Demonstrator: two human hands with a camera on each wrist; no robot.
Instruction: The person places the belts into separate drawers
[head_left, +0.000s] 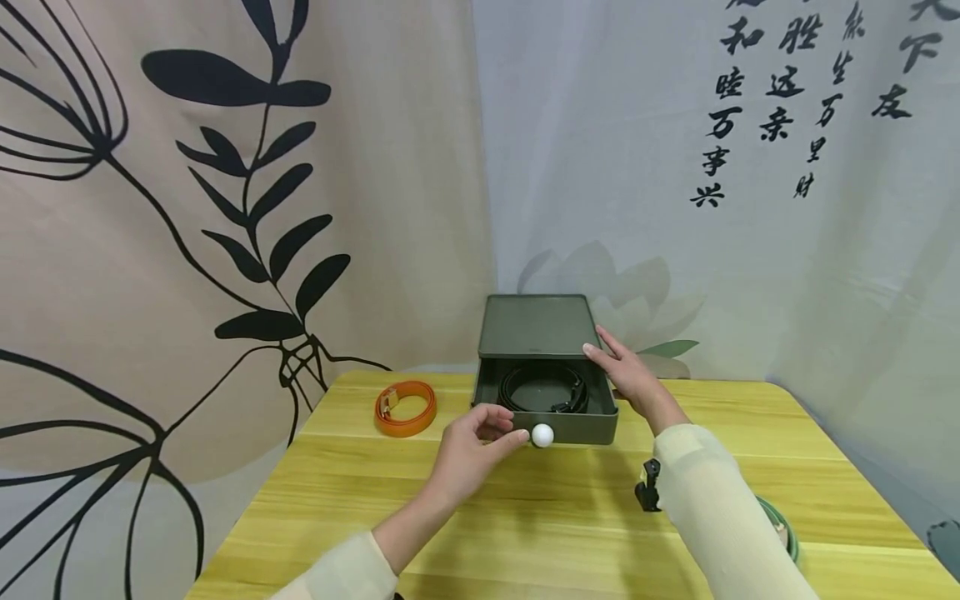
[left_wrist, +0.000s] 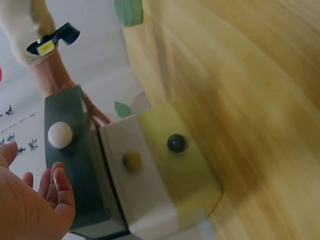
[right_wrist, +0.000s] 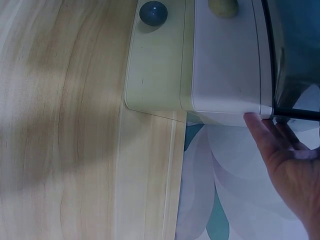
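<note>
A small chest of drawers (head_left: 536, 327) with a dark green top stands at the back of the table. Its dark green top drawer (head_left: 581, 429) is pulled out, and a coiled black belt (head_left: 577, 398) lies inside. My left hand (head_left: 468, 458) is beside the drawer's round white knob (head_left: 542, 435), fingers loosely bent. In the left wrist view, a gap shows between that hand and the knob (left_wrist: 60, 135). My right hand (head_left: 633, 382) rests against the chest's right side, fingers extended, with fingertips at the top edge.
Left of the chest lies a coiled orange belt (head_left: 405, 428). A green coil (head_left: 792, 542) is partly hidden behind the right sleeve. Below the open drawer are a white drawer (left_wrist: 145, 185) and a yellow-green drawer (left_wrist: 187, 175), both closed. A printed curtain (head_left: 405, 208) hangs behind the table.
</note>
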